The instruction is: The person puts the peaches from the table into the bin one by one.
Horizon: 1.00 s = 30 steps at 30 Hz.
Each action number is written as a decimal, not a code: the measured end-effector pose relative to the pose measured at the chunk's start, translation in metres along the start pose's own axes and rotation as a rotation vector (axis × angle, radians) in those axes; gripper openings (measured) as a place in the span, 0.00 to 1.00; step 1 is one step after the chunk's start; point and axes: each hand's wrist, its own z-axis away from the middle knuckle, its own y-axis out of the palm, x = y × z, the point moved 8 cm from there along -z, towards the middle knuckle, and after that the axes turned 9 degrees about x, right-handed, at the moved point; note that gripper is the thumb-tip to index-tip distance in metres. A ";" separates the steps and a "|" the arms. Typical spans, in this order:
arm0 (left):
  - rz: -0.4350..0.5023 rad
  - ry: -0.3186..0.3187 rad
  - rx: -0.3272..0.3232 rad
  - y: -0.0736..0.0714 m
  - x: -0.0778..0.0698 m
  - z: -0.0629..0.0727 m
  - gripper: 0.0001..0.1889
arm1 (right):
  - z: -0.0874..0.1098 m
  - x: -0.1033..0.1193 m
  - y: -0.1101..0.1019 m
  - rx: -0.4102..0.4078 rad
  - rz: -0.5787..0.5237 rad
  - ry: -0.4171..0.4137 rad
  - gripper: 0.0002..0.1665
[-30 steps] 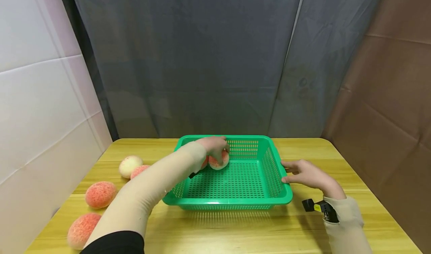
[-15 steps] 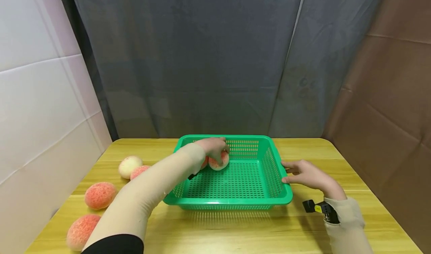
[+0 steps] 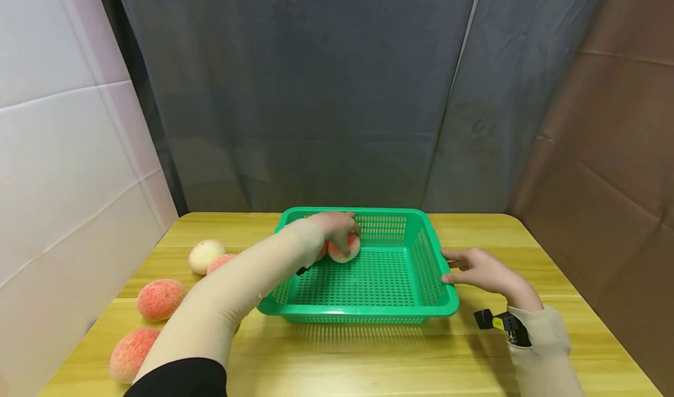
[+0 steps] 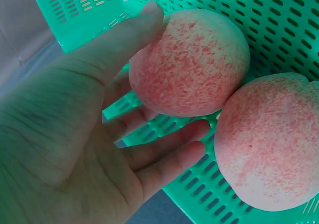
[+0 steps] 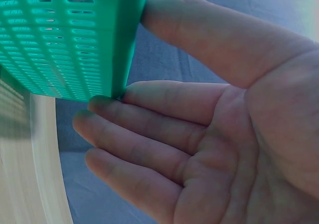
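Observation:
Inside a green plastic basket [image 3: 363, 310], my left hand [image 3: 337, 227] holds a red and cream peach [image 3: 344, 249]. The left wrist view has its thumb laid along that peach [image 4: 192, 64] and the index finger partly hidden behind it; the other fingers [image 4: 172, 169] reach out below. A second peach [image 4: 271, 144] sits right beside it on the basket floor, mostly covered by the arm in the head view. At the basket's right rim, my right hand [image 3: 481, 271] touches the edge with thumb and fingertips, its fingers nearly straight in the right wrist view.
Left of the basket on the wooden table [image 3: 337, 362] lie a pale peach [image 3: 206, 256], a pinkish one [image 3: 220, 262] partly behind the sleeve, and two redder peaches [image 3: 160, 299] nearer the front. A grey curtain [image 3: 316, 93] hangs behind the table.
The head view has shifted slightly. Both hands, the basket and the peaches keep the same places relative to one another.

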 end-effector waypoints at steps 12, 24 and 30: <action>0.066 -0.023 -0.049 -0.029 0.032 0.043 0.29 | -0.013 -0.001 0.002 0.029 -0.016 -0.021 0.42; 0.181 -0.091 -0.142 -0.047 0.109 0.119 0.27 | 0.005 -0.007 -0.008 0.006 0.017 -0.014 0.41; 0.180 -0.131 -0.094 -0.017 0.134 0.145 0.27 | 0.011 -0.013 -0.010 0.000 0.017 0.016 0.43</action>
